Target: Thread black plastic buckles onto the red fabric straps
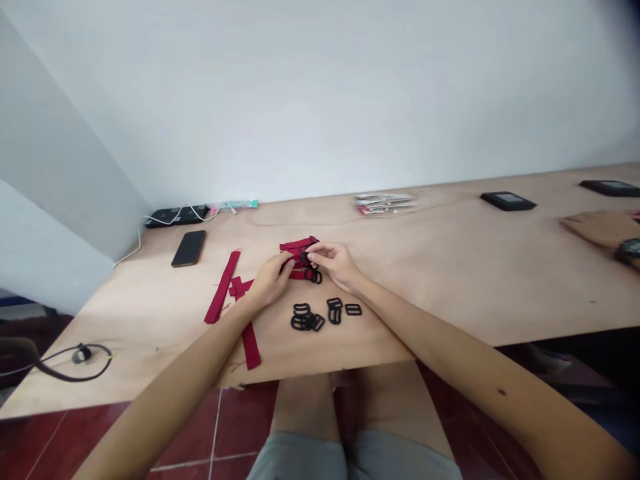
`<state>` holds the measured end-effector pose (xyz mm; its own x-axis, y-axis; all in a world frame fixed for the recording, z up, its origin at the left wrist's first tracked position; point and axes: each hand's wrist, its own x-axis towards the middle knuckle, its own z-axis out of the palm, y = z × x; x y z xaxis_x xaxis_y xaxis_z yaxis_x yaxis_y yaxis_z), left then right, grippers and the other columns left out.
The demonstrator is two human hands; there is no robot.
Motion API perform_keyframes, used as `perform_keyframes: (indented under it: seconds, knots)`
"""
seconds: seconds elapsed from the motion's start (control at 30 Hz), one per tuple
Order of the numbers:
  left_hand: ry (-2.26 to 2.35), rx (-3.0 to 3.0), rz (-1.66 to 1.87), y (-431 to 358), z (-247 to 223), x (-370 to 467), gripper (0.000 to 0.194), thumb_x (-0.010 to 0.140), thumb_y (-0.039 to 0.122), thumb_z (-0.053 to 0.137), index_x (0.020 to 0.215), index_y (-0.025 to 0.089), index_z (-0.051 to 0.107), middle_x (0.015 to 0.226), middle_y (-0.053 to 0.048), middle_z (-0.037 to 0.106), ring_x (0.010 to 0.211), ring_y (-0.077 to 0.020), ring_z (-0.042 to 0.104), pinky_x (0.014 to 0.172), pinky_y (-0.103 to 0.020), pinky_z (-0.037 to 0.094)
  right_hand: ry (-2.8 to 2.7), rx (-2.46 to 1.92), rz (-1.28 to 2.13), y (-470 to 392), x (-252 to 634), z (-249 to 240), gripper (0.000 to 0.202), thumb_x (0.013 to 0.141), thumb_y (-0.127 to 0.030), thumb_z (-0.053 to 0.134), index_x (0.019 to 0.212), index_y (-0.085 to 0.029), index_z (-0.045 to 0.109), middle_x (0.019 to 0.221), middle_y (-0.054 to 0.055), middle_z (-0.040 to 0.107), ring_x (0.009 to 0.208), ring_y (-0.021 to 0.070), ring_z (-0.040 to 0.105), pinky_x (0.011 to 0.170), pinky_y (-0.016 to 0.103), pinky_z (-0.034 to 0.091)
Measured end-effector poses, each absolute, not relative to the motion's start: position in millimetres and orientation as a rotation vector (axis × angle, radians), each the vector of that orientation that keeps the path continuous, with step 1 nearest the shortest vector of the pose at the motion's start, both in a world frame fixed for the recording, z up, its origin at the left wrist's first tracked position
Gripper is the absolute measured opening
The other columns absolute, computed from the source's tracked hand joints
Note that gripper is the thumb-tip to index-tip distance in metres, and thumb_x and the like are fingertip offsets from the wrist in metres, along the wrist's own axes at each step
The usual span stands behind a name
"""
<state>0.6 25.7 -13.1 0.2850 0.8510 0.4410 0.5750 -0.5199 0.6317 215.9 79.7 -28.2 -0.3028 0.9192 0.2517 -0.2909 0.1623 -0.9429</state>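
My left hand [273,277] is closed, thumb and fingers pinching a short red webbing strap [296,256]. Opposite it, my right hand [337,264] pinches a black buckle [305,257] at that strap's right end. Just beyond and just nearer lie other red straps with black hardware on their right ends, one of them a far strap [295,245]. Closer to me rest a pile of black slide buckles [306,319], a smaller group of buckles [335,311] and a single slide buckle [353,310]. Loose red strips [223,287] lie left of my left hand, some partly hidden by my forearm.
A phone [189,249] and a black box [176,216] with a white cable stand at the back left. Flat packets [385,203] lie by the wall. Farther right are a black device [508,201] and another person's hand [600,229]. A dark cable [75,380] loops at the left edge.
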Motion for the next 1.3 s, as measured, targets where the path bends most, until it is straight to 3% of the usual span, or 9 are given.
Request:
perform_keyframes:
  seconds: [0.2,0.47,0.63,0.77,0.93,1.3]
  knots:
    - [1.265,2.234,1.109,22,-12,5,0.022,0.11,0.028,0.049,0.11,0.02,0.07,0.11,-0.011,0.075,0.101,-0.0255,0.07,0.094,-0.04,0.055,-1.333,-0.64,1.441,77,214,-26,0.032,0.073,-0.043,0.097,0.092,-0.022,0.083,0.087,0.002,0.077,0.072,0.0141,0.062,0.071,0.03,0.053]
    - [1.165,2.207,1.189,18,-9,9,0.025,0.11,0.027,0.048,0.118,0.021,0.071,0.122,-0.013,0.071,0.113,-0.0263,0.068,0.106,-0.045,0.055,-1.334,-0.596,1.507,71,209,-29,0.03,0.077,-0.042,0.095,0.094,-0.021,0.082,0.08,0.0,0.074,0.066,0.013,0.062,0.064,0.028,0.053]
    - [1.2,2.201,1.201,16,-9,12,0.022,0.11,0.026,0.05,0.112,0.021,0.071,0.112,-0.011,0.07,0.104,-0.0243,0.066,0.099,-0.041,0.057,-1.297,-0.623,1.569,67,208,-28,0.031,0.077,-0.043,0.095,0.094,-0.022,0.08,0.076,-0.001,0.073,0.064,0.0129,0.064,0.061,0.026,0.054]
    - [1.226,2.189,1.207,14,-7,14,0.021,0.109,0.026,0.05,0.107,0.02,0.07,0.106,-0.01,0.067,0.099,-0.0234,0.065,0.093,-0.039,0.056,-1.27,-0.603,1.597,66,209,-26,0.038,0.076,-0.046,0.095,0.098,-0.022,0.077,0.088,0.001,0.077,0.066,0.0141,0.07,0.064,0.029,0.06]
    - [1.223,2.171,1.259,12,-3,15,0.022,0.109,0.026,0.051,0.099,0.02,0.07,0.101,-0.008,0.068,0.095,-0.0222,0.064,0.093,-0.037,0.056,-1.423,-0.624,1.431,66,210,-25,0.038,0.08,-0.053,0.09,0.096,-0.022,0.075,0.074,0.0,0.073,0.063,0.0166,0.07,0.063,0.031,0.06]
    - [1.242,2.172,1.201,13,-7,11,0.023,0.106,0.028,0.056,0.096,0.02,0.075,0.096,-0.009,0.073,0.09,-0.0229,0.067,0.088,-0.038,0.058,-1.704,-0.705,1.137,60,212,-24,0.028,0.093,-0.05,0.076,0.092,-0.023,0.072,0.088,0.004,0.073,0.079,0.0215,0.068,0.072,0.034,0.055]
